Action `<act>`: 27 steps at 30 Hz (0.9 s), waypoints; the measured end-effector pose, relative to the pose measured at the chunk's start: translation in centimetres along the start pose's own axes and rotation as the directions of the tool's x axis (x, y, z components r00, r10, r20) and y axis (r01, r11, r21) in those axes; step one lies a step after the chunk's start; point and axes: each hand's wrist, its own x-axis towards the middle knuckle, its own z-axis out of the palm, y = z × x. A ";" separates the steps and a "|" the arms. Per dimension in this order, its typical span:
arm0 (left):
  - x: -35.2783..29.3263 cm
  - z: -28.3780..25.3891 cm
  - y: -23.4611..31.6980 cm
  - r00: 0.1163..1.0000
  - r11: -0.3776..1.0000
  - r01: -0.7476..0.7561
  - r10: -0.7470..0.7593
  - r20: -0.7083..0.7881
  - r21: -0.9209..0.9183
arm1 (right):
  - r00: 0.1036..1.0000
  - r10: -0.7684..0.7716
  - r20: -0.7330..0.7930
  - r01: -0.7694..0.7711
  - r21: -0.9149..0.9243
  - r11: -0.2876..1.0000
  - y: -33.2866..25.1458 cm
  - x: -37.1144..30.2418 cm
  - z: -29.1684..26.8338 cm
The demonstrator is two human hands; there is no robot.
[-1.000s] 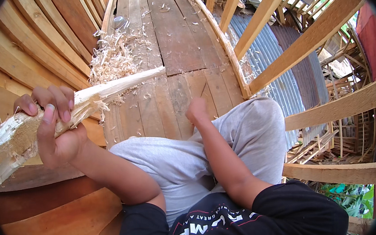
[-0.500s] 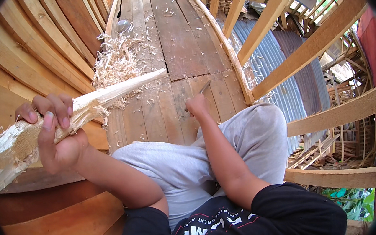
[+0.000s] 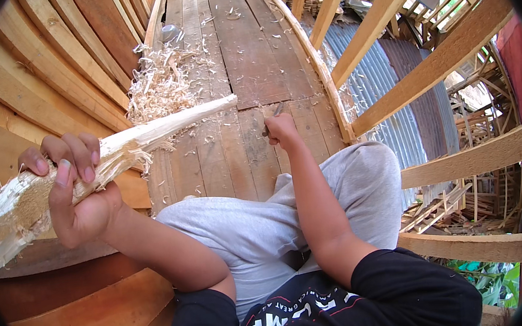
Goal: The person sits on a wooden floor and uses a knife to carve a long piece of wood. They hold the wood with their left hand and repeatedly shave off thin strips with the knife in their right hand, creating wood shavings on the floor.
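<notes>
A thick pale length of rough-hewn wood (image 3: 162, 127) slants up from the lower left, tapering to a narrow end over the floor. My left hand (image 3: 75, 182) grips its thicker part, fingers over the top and thumb on the near side. Splintered fibres stick out along its underside. To the right of the wood's thin end, my right hand (image 3: 280, 129) is closed on a knife (image 3: 279, 108), whose narrow dark blade points away from me. The blade is apart from the wood, and most of the handle is hidden in my fist.
Curled wood shavings (image 3: 164, 87) heap on the plank floor (image 3: 252, 75) beside the curved ribs (image 3: 41, 65) at left. A small metal cup (image 3: 170, 34) stands beyond them. Upright posts (image 3: 373, 17) line the right side, with corrugated sheeting (image 3: 372, 75) below. My legs (image 3: 235, 223) are folded in front.
My right hand has moved slightly right and away from me with the knife. The left hand and the wood have hardly shifted.
</notes>
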 end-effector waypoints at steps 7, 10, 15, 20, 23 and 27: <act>0.2 0.4 -0.1 1.000 1.000 0.009 -0.008 0.019 -0.018 | 0.980 0.117 0.161 -0.105 -0.081 0.991 -3.1 1.0 1.1; 0.2 0.4 0.3 1.000 1.000 -0.002 0.002 0.012 0.006 | 0.872 0.162 0.461 -0.181 -0.003 0.983 -6.0 -1.2 0.6; 0.0 -0.1 0.0 1.000 1.000 -0.020 0.020 -0.005 0.011 | 0.918 0.061 0.392 -0.095 0.066 0.993 -8.5 -4.4 -2.7; 0.0 -0.3 0.1 0.999 0.999 -0.034 0.034 -0.005 -0.010 | 0.976 0.079 0.205 -0.079 -0.005 0.997 -3.8 -0.4 -4.2; 0.0 -0.3 0.3 0.999 0.999 -0.044 0.044 0.001 0.007 | 0.969 0.103 0.225 -0.106 0.000 0.994 -3.5 -0.5 -4.1; 0.0 -0.3 0.4 0.999 0.999 -0.042 0.042 0.009 0.008 | 0.963 0.110 0.246 -0.090 -0.094 0.991 -4.1 0.5 -2.6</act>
